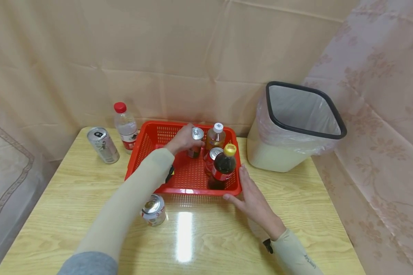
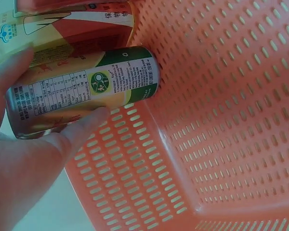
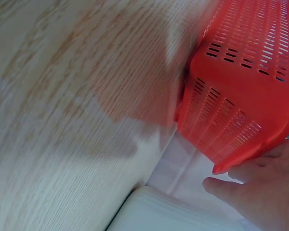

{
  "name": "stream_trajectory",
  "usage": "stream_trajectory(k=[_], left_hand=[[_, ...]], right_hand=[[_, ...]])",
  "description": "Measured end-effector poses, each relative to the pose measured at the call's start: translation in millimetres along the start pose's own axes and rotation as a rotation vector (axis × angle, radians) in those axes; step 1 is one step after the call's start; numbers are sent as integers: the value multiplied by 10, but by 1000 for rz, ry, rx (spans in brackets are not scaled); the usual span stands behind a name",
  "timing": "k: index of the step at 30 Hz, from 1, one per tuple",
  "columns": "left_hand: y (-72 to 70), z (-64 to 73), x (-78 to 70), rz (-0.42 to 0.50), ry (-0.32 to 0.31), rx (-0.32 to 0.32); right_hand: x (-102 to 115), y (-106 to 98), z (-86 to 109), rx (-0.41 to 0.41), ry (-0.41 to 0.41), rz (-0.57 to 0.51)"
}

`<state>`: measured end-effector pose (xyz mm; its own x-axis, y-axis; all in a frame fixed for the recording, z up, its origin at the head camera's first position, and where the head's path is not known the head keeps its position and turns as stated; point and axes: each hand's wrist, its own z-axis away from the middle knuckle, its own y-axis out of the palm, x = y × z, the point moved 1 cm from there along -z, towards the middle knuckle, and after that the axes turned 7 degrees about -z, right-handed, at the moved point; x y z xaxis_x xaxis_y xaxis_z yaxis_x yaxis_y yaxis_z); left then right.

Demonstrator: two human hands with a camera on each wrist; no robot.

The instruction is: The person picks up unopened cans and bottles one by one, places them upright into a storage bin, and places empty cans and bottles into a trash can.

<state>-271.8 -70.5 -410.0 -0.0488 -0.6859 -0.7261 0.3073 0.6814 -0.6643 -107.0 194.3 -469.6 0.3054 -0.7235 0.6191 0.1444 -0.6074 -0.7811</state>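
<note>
My left hand [image 1: 184, 139] holds a slim drink can [image 1: 197, 133] upright inside the red plastic basket [image 1: 189, 191], close to its back wall. In the left wrist view, thumb and fingers lie on opposite sides of this can [image 2: 82, 91], whose label is green and yellow with printed text. To its right, the basket contains a white-capped bottle of amber drink [image 1: 214, 140], a red can [image 1: 210, 160] and a yellow-capped cola bottle [image 1: 224, 165]. At the front right corner, my right hand [image 1: 256, 202] touches the basket with fingers extended and the thumb spread apart.
Left of the basket stand a red-capped clear bottle [image 1: 126, 128] and a tall can [image 1: 104, 145]. A short can [image 1: 154, 211] is in front of it, near my left forearm. A lined trash bin [image 1: 272, 152] stands at the right. Behind the table [image 1: 206, 236] hangs a curtain.
</note>
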Motion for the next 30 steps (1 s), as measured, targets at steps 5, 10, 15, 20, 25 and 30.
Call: stream_trajectory(k=[5,10,15,20,25,30], left_hand=[[-26,56,34,-6,-9,36],[-97,135,64,-37,42,52],[-172,261,18,-24,71,46],[-241,420,-87,19,193,42],[-383,653,-192,-122,211,-26],[-536,909,-220,-211,138,-87]], right_hand=[[10,1,0,5,7,-10],[-4,0,10,-2,19,-20],[-17,-3,27,-8,35,-21],[-9,1,34,-4,40,-28],[10,15,15,-2,31,-25],[37,16,-2,-1,22,-20]])
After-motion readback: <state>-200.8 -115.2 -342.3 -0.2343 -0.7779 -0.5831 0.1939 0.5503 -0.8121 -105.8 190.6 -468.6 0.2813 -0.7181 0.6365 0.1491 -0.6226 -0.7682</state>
